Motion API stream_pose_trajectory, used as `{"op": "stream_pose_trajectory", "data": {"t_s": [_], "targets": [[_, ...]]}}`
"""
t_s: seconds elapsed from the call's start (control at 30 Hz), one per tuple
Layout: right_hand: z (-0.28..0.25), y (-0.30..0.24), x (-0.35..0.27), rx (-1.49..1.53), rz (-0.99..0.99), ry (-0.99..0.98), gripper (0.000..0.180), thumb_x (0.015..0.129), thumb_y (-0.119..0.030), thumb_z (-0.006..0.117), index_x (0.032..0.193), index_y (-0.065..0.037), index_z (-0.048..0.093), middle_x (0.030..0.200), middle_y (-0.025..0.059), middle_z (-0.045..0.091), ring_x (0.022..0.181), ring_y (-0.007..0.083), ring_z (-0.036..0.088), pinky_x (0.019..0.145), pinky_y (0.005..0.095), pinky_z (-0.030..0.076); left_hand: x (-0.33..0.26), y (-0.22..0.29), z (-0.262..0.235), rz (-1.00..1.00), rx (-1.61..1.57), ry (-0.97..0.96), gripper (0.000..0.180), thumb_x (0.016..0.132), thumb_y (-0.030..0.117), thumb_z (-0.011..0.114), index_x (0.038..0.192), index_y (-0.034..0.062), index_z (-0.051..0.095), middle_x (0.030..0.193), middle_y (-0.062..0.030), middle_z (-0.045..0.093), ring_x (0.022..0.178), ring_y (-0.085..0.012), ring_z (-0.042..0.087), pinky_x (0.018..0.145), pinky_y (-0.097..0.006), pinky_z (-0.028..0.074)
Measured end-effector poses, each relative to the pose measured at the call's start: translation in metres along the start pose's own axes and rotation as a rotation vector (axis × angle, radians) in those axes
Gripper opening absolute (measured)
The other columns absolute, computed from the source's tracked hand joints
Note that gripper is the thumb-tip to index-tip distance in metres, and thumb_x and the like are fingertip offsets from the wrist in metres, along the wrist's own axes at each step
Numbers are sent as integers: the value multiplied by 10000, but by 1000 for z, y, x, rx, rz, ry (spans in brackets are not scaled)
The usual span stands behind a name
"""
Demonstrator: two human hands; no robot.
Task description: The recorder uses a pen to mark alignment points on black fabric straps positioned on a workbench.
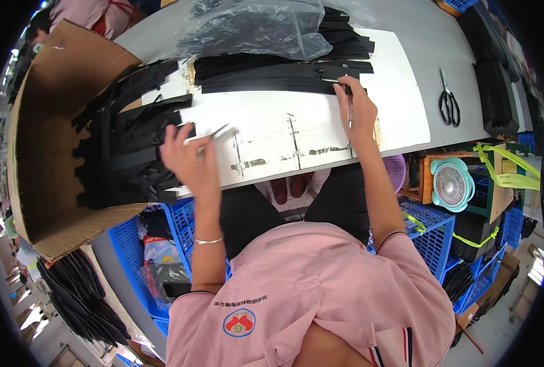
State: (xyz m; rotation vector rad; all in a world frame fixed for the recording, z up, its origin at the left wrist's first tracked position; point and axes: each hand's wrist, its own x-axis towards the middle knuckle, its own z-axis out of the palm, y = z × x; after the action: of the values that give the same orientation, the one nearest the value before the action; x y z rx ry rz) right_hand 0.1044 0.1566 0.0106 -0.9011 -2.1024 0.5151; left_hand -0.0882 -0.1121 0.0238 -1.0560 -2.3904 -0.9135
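Observation:
My right hand (359,113) is closed around a thin silver pen (349,115). Its fingertips are at the right end of a row of flat black strips (253,76) lying across a white board (400,104). At the left, my left hand (189,159) is smeared by motion beside a heap of black strips (128,134). Its fingers look partly spread, but whether they hold anything cannot be made out. A short grey sliver (220,130) shows near its fingertips, too blurred to name. Dark ruled marks (293,140) run over the near part of the board.
An open cardboard box (70,67) on its side holds the heap at left. Clear plastic film (253,30) covers the far strips. Black-handled scissors (449,104) lie on the grey table at right. Below are blue crates (431,235) and a small turquoise fan (452,185).

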Motion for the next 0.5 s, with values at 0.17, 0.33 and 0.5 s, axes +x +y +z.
{"op": "stream_pose_trajectory", "data": {"t_s": [0.17,0.33,0.5], "targets": [[-3,-27,-56,24,-67,-20,272,873,-81,780,1132,-104,701,1033,91,755,893,272,737,757,344,565,-38,80,48,88,-282,-285,175,903,92,723,1077,93,733,1279,-86,685,1382,-318,530,1220,-578,207],[-20,-46,-89,-20,-307,-197,442,839,-166,813,1241,-61,660,1231,109,719,1205,307,644,1048,479,469,-50,99,57,155,-372,-424,348,928,100,717,1276,79,707,1414,-95,638,1435,-334,485,1234,-573,191],[-39,-19,-108,-211,-322,-171,483,852,-185,804,1281,-47,630,1308,89,698,1258,288,610,1126,510,402,-52,96,38,160,-347,-415,431,956,155,697,1377,73,651,1485,-106,588,1486,-344,417,1242,-592,138]]}}
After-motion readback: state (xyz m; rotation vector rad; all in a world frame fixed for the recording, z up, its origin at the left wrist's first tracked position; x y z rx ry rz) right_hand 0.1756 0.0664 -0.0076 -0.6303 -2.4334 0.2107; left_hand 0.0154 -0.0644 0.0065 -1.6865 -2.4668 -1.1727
